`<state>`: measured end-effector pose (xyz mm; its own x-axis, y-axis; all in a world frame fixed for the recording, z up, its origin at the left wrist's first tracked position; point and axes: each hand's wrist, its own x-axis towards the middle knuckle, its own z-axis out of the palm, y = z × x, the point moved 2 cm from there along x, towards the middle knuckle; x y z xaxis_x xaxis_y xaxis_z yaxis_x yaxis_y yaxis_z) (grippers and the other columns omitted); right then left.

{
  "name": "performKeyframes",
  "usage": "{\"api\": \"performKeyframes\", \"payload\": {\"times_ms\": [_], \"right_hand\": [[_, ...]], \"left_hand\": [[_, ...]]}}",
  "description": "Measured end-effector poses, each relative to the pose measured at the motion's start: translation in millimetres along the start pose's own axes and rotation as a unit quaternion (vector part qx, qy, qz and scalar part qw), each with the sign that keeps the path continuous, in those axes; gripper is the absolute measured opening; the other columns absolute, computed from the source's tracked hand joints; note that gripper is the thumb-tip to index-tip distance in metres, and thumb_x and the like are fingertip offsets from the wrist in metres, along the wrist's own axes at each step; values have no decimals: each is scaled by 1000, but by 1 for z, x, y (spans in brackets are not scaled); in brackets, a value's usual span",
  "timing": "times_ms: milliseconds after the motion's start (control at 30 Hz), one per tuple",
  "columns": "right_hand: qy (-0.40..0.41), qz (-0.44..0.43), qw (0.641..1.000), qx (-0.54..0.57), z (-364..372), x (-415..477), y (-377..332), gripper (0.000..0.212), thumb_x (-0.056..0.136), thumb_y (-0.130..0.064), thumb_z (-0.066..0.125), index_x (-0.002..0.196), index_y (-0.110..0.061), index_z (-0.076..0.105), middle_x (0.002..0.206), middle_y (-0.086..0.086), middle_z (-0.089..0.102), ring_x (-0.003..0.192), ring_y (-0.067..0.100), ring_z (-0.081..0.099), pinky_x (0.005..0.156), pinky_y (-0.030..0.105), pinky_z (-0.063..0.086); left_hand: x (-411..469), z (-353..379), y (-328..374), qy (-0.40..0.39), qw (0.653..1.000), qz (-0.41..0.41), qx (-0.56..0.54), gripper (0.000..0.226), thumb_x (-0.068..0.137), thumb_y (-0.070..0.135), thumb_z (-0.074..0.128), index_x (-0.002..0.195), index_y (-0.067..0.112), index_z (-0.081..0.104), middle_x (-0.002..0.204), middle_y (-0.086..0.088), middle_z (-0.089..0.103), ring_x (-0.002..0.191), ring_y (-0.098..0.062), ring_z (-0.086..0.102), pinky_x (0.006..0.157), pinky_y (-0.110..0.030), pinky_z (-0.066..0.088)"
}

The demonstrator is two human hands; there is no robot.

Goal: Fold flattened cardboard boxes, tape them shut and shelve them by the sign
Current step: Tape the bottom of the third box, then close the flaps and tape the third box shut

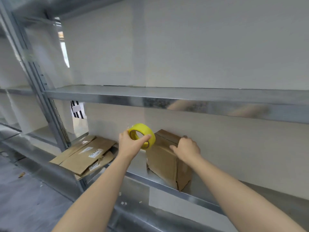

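Yellow packing tape roll (142, 135) is pinched in my left hand (129, 144), thumb and fingers gripping across its ring, just left of the folded cardboard box (164, 163). My right hand (186, 148) holds the box's top edge, fingers curled over it. The box stands on the lower metal shelf (200, 200) against the back wall. It seems slightly tilted, with its bottom flaps not quite closed at the near corner. I judge the step in hand to be taping the seam. To do it well I would settle the box square, press the flaps together with the right hand, anchor the tape on one side wall, run it along the seam and rub it down. Flattened cardboard boxes (87, 153) lie to the left on the same shelf.
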<state>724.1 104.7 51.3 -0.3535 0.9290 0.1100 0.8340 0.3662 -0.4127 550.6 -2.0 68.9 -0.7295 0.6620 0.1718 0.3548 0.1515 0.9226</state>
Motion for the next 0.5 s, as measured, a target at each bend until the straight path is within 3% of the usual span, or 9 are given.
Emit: {"api": "performKeyframes", "payload": {"times_ms": [167,300,400,500], "right_hand": [[-10,84,996,10,12,0,-3,50,94,-43,56,122,-2,55,122,15,59,112,31,58,90,34,48],[-35,117,992,10,8,4,4,54,92,-46,59,124,-3,54,128,15,57,116,31,56,93,33,48],[-60,120,991,26,4,7,4,53,92,-38,61,131,-4,51,135,14,54,123,28,53,98,29,44],[-74,123,989,36,4,10,4,47,92,-27,59,134,-10,50,137,11,53,124,25,51,92,23,41]], "left_hand": [[38,-18,-11,-55,998,10,13,77,56,47,86,118,10,56,118,-7,48,108,-23,53,99,-43,45],[61,-20,-12,-81,997,-1,-4,96,39,60,77,119,11,56,118,-7,51,109,-24,55,99,-45,45],[74,-17,-14,-88,996,-8,-16,92,49,54,81,124,9,53,123,-8,49,112,-25,53,101,-45,44],[80,-10,-18,-94,995,-18,-26,88,59,49,84,130,11,48,127,-8,46,118,-26,49,103,-45,42]]}}
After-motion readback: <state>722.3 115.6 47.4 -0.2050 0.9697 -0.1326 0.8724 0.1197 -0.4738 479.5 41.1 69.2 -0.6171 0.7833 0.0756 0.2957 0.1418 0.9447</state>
